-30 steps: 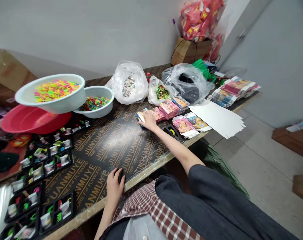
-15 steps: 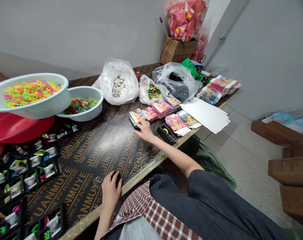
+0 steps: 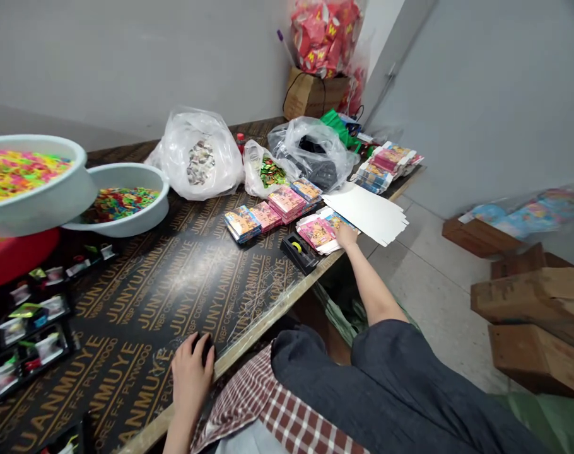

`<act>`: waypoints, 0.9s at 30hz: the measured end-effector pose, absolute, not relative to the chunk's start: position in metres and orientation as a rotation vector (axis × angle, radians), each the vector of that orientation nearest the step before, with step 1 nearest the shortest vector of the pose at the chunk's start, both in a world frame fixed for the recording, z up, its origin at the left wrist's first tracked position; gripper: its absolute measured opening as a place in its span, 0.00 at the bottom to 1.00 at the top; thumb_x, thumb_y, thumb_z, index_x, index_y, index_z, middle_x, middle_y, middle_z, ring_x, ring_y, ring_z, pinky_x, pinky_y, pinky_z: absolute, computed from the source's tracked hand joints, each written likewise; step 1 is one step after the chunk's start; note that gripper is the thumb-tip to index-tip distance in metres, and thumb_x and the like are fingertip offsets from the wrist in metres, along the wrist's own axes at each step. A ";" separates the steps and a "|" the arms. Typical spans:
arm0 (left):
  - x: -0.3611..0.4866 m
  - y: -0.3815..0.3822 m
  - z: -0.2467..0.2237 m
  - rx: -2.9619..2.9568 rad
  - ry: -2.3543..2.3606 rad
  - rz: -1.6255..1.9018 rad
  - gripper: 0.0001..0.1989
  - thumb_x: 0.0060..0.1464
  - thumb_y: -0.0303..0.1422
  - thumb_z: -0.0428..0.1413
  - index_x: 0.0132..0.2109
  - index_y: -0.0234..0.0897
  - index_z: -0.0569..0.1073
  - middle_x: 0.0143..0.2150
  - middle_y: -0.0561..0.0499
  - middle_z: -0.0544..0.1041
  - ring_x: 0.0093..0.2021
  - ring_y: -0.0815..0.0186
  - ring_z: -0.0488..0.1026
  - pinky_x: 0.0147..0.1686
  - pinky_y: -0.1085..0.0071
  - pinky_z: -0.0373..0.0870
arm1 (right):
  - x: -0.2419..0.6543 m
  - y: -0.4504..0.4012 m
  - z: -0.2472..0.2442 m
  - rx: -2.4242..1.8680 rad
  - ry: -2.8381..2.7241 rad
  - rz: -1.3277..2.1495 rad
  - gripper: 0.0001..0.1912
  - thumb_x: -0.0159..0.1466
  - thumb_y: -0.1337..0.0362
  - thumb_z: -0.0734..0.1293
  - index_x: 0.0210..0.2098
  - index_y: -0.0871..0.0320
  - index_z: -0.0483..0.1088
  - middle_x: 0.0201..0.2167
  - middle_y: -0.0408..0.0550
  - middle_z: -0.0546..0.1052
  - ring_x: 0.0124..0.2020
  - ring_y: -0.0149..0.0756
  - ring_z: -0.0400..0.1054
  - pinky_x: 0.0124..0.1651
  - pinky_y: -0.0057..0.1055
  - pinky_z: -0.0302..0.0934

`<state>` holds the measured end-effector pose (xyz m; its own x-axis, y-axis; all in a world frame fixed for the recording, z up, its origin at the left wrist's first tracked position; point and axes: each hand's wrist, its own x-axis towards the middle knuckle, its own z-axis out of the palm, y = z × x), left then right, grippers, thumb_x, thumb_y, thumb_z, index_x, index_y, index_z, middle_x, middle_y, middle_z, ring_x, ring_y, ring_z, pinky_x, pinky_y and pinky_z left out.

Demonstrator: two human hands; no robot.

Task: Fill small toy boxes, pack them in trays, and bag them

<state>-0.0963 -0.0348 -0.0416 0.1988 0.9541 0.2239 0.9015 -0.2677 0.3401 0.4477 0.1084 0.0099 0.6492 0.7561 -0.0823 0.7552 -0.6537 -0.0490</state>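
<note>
My left hand [image 3: 191, 366] rests on the front edge of the dark plywood table [image 3: 216, 280], its fingers apart and nothing in them. Farther right, my right hand [image 3: 346, 234] is on the blue flat carton [image 3: 333, 221], beside a pink flat carton [image 3: 316, 233]; its fingertips are too small to make out. A black tape dispenser [image 3: 300, 252] stands left of these cartons. Behind it, small blue boxes [image 3: 242, 224] and pink boxes [image 3: 286, 203] stand in a row of stacks. White card sheets [image 3: 369, 211] lie fanned just beyond my right hand.
Two pale basins [image 3: 147, 217] of colourful small pieces and black filled trays [image 3: 41, 347] occupy the left. Plastic bags [image 3: 199, 157] and a red-capped bottle [image 3: 240, 141] stand at the back. More cartons [image 3: 388, 165] lie at the far right; cardboard boxes [image 3: 535, 356] are on the floor.
My right hand has left the blue stack at the near end of the row and moved right to the flat cartons. My left hand stays at the table edge. The camera view has turned right.
</note>
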 end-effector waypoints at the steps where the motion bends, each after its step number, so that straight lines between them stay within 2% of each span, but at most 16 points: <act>1: -0.096 -0.034 -0.041 2.326 1.818 0.586 0.16 0.63 0.35 0.45 0.47 0.39 0.76 0.49 0.38 0.73 0.48 0.50 0.71 0.46 0.54 0.70 | 0.451 0.106 0.010 -2.841 -1.341 0.157 0.23 0.72 0.58 0.55 0.57 0.68 0.69 0.53 0.71 0.74 0.57 0.52 0.67 0.59 0.46 0.56; 2: -0.095 -0.034 -0.040 2.326 1.824 0.574 0.16 0.63 0.35 0.45 0.47 0.38 0.76 0.49 0.38 0.73 0.48 0.50 0.71 0.46 0.54 0.70 | 0.454 0.105 0.011 -2.832 -1.373 0.156 0.22 0.72 0.59 0.56 0.56 0.67 0.70 0.51 0.70 0.75 0.56 0.52 0.68 0.58 0.44 0.57; 4: -0.094 -0.031 -0.036 2.333 1.820 0.532 0.15 0.62 0.34 0.46 0.47 0.39 0.76 0.48 0.39 0.74 0.48 0.51 0.71 0.46 0.55 0.70 | 0.461 0.103 0.012 -2.815 -1.448 0.136 0.25 0.71 0.56 0.58 0.61 0.65 0.66 0.55 0.71 0.72 0.58 0.53 0.66 0.58 0.44 0.57; 8: -0.093 -0.024 -0.028 2.362 1.786 0.417 0.14 0.61 0.33 0.48 0.48 0.39 0.76 0.47 0.41 0.74 0.48 0.53 0.71 0.44 0.59 0.70 | 0.473 0.102 0.008 -2.830 -1.542 0.208 0.37 0.69 0.48 0.60 0.71 0.60 0.50 0.63 0.70 0.64 0.64 0.57 0.59 0.59 0.48 0.57; 11: -0.090 -0.020 -0.026 2.389 1.785 0.356 0.15 0.61 0.33 0.47 0.49 0.38 0.75 0.47 0.41 0.74 0.47 0.54 0.70 0.44 0.59 0.70 | 0.472 0.099 0.007 -2.861 -1.540 0.259 0.40 0.69 0.44 0.58 0.72 0.61 0.48 0.65 0.71 0.61 0.67 0.58 0.54 0.61 0.52 0.55; 13: -0.088 -0.019 -0.025 2.409 1.781 0.338 0.15 0.62 0.33 0.47 0.50 0.37 0.75 0.47 0.40 0.73 0.47 0.53 0.70 0.44 0.59 0.69 | 0.464 0.095 0.009 -2.856 -1.560 0.238 0.41 0.68 0.43 0.59 0.71 0.63 0.49 0.66 0.72 0.60 0.68 0.58 0.53 0.61 0.51 0.54; 16: -0.086 -0.017 -0.024 2.419 1.756 0.320 0.16 0.63 0.33 0.46 0.51 0.34 0.75 0.47 0.38 0.74 0.48 0.52 0.70 0.44 0.59 0.69 | 0.450 0.092 0.018 -2.824 -1.629 0.214 0.37 0.70 0.48 0.60 0.68 0.68 0.56 0.61 0.73 0.67 0.63 0.56 0.61 0.59 0.45 0.57; 19: -0.089 -0.011 -0.020 2.370 1.730 0.291 0.15 0.61 0.33 0.48 0.50 0.36 0.75 0.46 0.39 0.75 0.48 0.52 0.71 0.45 0.58 0.70 | 0.438 0.092 0.032 -2.840 -1.645 0.136 0.25 0.72 0.55 0.58 0.56 0.68 0.70 0.51 0.72 0.76 0.54 0.53 0.71 0.53 0.41 0.61; 23: -0.094 0.002 -0.011 2.165 1.679 0.400 0.14 0.58 0.35 0.51 0.47 0.38 0.77 0.46 0.41 0.78 0.49 0.52 0.74 0.51 0.54 0.70 | 0.427 0.094 0.064 -2.858 -1.500 -0.128 0.21 0.70 0.70 0.53 0.51 0.76 0.72 0.44 0.79 0.76 0.49 0.57 0.74 0.48 0.45 0.62; 25: -0.090 0.009 -0.003 1.964 1.611 0.580 0.15 0.57 0.39 0.53 0.47 0.39 0.77 0.47 0.42 0.79 0.50 0.53 0.75 0.53 0.54 0.70 | 0.411 0.091 0.081 -2.744 -1.365 -0.315 0.20 0.69 0.70 0.54 0.50 0.75 0.73 0.39 0.77 0.78 0.44 0.57 0.75 0.44 0.44 0.62; 27: -0.077 0.015 0.007 1.694 1.495 0.781 0.19 0.54 0.44 0.57 0.50 0.40 0.76 0.50 0.43 0.79 0.52 0.53 0.75 0.56 0.55 0.69 | 0.377 0.083 0.094 -2.466 -1.355 -0.404 0.20 0.69 0.67 0.55 0.49 0.69 0.74 0.35 0.69 0.80 0.39 0.53 0.76 0.41 0.41 0.63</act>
<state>-0.0772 0.0150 0.0072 0.1384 0.9900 -0.0259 0.5441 -0.0542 0.8373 0.3766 0.0829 0.0936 0.5160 0.7670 0.3813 0.8506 -0.5113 -0.1226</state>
